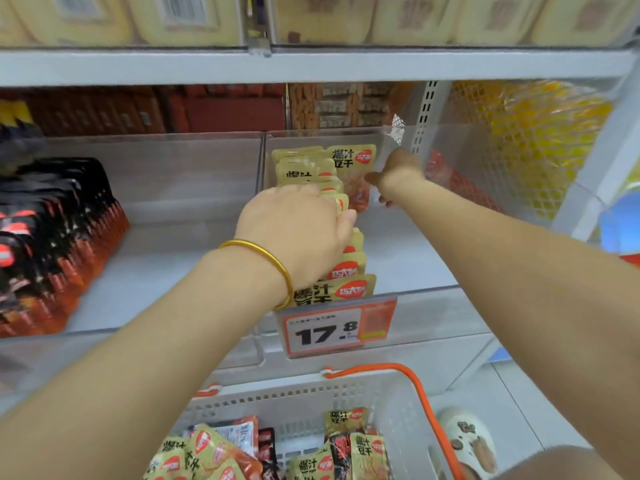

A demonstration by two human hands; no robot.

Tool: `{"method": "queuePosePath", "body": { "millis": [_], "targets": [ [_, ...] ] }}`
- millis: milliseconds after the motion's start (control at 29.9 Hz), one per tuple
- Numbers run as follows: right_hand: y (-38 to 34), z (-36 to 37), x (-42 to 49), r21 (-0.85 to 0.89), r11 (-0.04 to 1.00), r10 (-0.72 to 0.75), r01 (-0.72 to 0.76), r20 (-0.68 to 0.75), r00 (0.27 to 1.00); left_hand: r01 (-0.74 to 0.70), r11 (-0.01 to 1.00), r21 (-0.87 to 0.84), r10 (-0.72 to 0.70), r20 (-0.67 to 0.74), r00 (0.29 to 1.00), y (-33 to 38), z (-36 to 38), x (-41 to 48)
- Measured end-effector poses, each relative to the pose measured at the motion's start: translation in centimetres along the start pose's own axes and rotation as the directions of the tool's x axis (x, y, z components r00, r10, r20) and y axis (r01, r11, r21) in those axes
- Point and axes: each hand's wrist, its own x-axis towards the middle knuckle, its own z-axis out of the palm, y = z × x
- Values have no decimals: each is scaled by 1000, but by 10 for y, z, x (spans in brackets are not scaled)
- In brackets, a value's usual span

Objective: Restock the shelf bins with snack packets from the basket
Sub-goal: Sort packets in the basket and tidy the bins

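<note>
A row of yellow snack packets [349,268] stands upright in the middle clear shelf bin [433,306]. My left hand [298,226], with a gold bangle on the wrist, curls over the tops of the row and grips it. Deeper in the bin, my right hand [394,174] pinches the right edge of the rearmost yellow packet [353,164], which stands upright against the back. Below the shelf sits the white basket [277,393] with an orange handle [426,403]. It holds several loose yellow and dark packets [214,452].
A price tag reading 17.8 [339,327] hangs on the bin front. The left bin holds black and red packets [59,237]. Red packets [450,181] lie in the right bin behind a white perforated upright [424,112]. My shoe [471,441] is beside the basket.
</note>
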Motion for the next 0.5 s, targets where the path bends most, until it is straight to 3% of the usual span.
{"method": "queuePosePath", "body": {
  "millis": [100, 167, 234, 267, 334, 401, 434, 501],
  "targets": [
    [-6, -34, -52, 32, 992, -121, 122, -16, 992, -87, 991, -101, 65, -202, 977, 1, -7, -18],
    [-9, -63, -116, 142, 971, -201, 194, 34, 979, -221, 962, -159, 140, -405, 903, 3, -11, -45],
    [-10, -84, -187, 265, 942, -262, 207, 190, 946, -318, 927, -198, 163, -553, 817, 3, -5, -84],
    [-7, -86, -216, 295, 936, -281, 189, 309, 909, -334, 918, -213, 162, -568, 807, 3, 3, -106],
    [9, -66, -248, 217, 965, -243, 144, 551, 799, -344, 910, -233, 186, -512, 838, 0, 27, -147],
    [27, -20, -264, 9, 994, -78, 109, 759, 647, -352, 902, -249, 253, -355, 900, -1, 59, -178],
    [38, 10, -266, -105, 990, 32, 92, 812, 583, -348, 904, -250, 287, -251, 924, -3, 76, -188],
    [72, 73, -260, -310, 947, 219, 87, 819, 530, -300, 920, -251, 290, -77, 954, -6, 105, -199]
  ]
}}
